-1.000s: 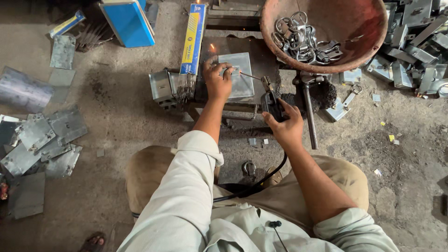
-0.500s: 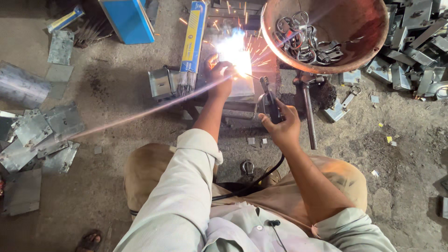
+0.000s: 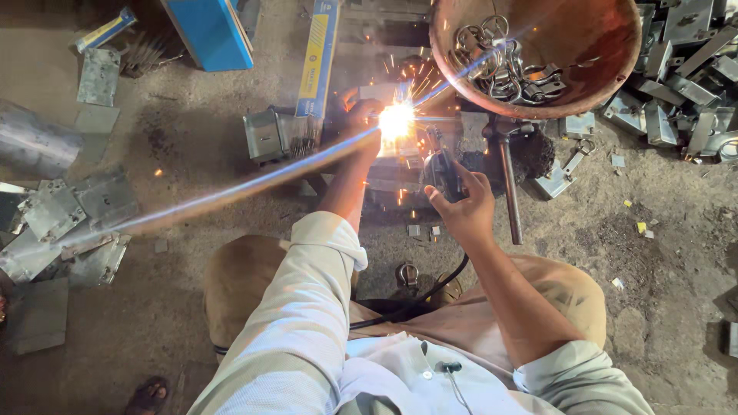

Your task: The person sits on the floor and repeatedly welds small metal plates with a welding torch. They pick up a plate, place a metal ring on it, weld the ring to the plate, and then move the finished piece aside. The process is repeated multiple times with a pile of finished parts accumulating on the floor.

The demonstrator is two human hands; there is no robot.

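Note:
A bright white welding arc with flying sparks burns on a small metal piece [image 3: 384,96] on a low dark work block [image 3: 400,180]. My left hand [image 3: 361,115] reaches forward and presses on that piece right beside the arc. My right hand [image 3: 461,204] is closed around the dark electrode holder [image 3: 440,165], whose tip points at the arc. A black cable [image 3: 430,292] runs from the holder back toward my lap. A streak of light crosses the view from the arc to the lower left.
A rusty round bowl [image 3: 607,84] holding several metal rings stands at the upper right. Grey metal brackets [image 3: 676,107] lie at the right, flat metal plates [image 3: 69,215] at the left. A blue box [image 3: 207,31], a yellow-blue electrode pack [image 3: 317,58] and a hammer [image 3: 507,177] lie nearby.
A second ago there was no arc. It flared half a second ago and still burns, with sparks flying. Both hands have stayed in place.

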